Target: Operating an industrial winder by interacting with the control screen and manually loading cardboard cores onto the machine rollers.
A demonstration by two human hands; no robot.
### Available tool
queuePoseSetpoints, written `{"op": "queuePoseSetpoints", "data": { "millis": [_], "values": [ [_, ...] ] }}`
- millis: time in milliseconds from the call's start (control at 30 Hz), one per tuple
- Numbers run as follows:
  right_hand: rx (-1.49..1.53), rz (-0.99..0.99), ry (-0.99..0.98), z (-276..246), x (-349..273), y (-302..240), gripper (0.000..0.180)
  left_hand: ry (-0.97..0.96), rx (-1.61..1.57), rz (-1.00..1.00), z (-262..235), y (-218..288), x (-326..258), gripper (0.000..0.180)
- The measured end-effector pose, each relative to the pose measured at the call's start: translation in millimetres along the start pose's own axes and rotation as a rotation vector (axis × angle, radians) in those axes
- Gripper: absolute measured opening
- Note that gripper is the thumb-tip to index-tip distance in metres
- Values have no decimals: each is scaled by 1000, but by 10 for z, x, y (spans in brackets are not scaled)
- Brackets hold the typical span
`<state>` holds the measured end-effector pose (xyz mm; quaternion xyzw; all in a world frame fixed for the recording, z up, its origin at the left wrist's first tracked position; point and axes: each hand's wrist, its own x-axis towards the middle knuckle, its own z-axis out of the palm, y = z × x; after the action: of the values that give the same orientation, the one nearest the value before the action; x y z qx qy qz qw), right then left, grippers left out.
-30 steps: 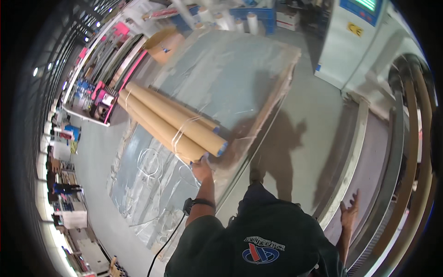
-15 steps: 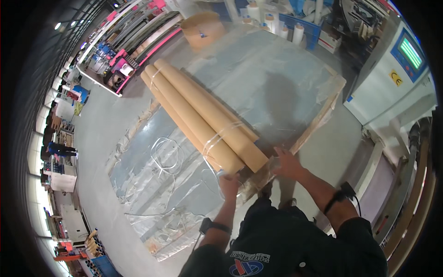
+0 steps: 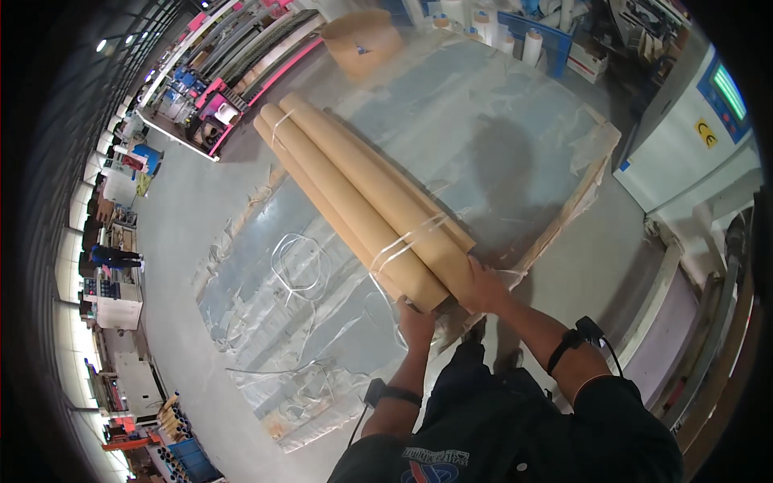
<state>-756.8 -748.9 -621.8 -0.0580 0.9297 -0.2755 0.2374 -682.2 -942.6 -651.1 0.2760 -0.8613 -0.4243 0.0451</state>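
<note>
Both hands, left hand [image 3: 415,320] and right hand [image 3: 481,286], are clamping fingers on the near end of the long, stiff-looking bundle of strapped brown cardboard tubes [image 3: 362,201], probably unwieldy; you're gripping beneath.

My left hand [image 3: 415,315] at lower centre of frame, fingers curled closed, forearm bare, dark band at the wrist; my right hand [image 3: 483,287] just right of it, palm pressed flat, elbow bent, strapped band on the forearm

Grey concrete floor [image 3: 201,209] — pink racks [image 3: 241,72], perhaps shelving — white machine [image 3: 692,137] right.
</note>
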Motion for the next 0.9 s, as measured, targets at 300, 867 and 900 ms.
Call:
{"op": "queuePoseSetpoints", "data": {
  "millis": [300, 867, 900],
  "values": [
    [47, -15, 16, -21, -490, -3, 110, 68, -22, 267, 58, -276, -284, 73],
    [216, -64, 110, 190, -533, -210, 89, 69, 208, 473, -941, 796, 295, 72],
    [254, -49, 48, 240, -423, -280, 86, 41, 295, 465, -1007, 825, 353, 71]
  ]
}}
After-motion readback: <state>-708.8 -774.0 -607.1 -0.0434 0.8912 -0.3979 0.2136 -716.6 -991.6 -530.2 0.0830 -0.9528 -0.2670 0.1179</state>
